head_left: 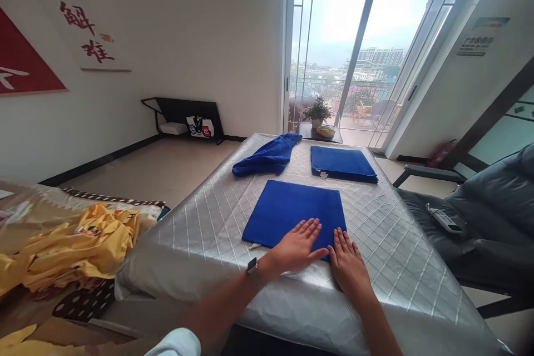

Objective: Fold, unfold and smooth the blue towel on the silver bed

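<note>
A folded blue towel (292, 208) lies flat on the silver quilted table (200, 228) in front of me. My left hand (298, 245), with a watch on its wrist, rests palm down on the towel's near edge, fingers stretched out. Beside it my right hand (348, 264) lies flat at the towel's near right corner, fingers also spread. Farther back sit a second folded blue towel (342, 162) on the right and a crumpled blue towel (269, 156) on the left.
A dark recliner chair (492, 217) with a remote (446, 219) on it stands right of the table. Yellow cloth (83, 239) is heaped on a surface at left. Glass balcony doors (354, 50) and a small plant (317, 111) are behind.
</note>
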`<action>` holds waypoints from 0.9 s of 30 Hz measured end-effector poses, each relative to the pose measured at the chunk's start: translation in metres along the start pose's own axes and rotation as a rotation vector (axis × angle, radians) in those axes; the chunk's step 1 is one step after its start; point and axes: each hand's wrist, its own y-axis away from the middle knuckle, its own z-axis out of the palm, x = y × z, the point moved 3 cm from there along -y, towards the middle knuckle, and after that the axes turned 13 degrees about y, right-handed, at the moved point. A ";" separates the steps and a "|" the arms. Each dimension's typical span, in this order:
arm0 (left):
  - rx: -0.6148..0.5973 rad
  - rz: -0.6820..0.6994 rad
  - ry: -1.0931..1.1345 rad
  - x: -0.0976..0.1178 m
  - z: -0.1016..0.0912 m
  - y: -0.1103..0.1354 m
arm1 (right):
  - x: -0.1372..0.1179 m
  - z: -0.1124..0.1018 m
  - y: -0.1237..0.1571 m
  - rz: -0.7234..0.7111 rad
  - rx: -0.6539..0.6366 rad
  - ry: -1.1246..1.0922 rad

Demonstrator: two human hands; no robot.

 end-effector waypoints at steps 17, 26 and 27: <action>0.073 -0.337 -0.086 -0.091 -0.037 0.097 | 0.000 0.000 0.002 -0.012 -0.003 -0.027; 0.170 -0.344 -0.065 -0.087 -0.045 0.115 | 0.004 0.010 0.000 0.005 0.096 -0.084; 0.208 -0.320 -0.061 -0.083 -0.047 0.116 | 0.005 0.009 0.001 -0.001 0.135 -0.098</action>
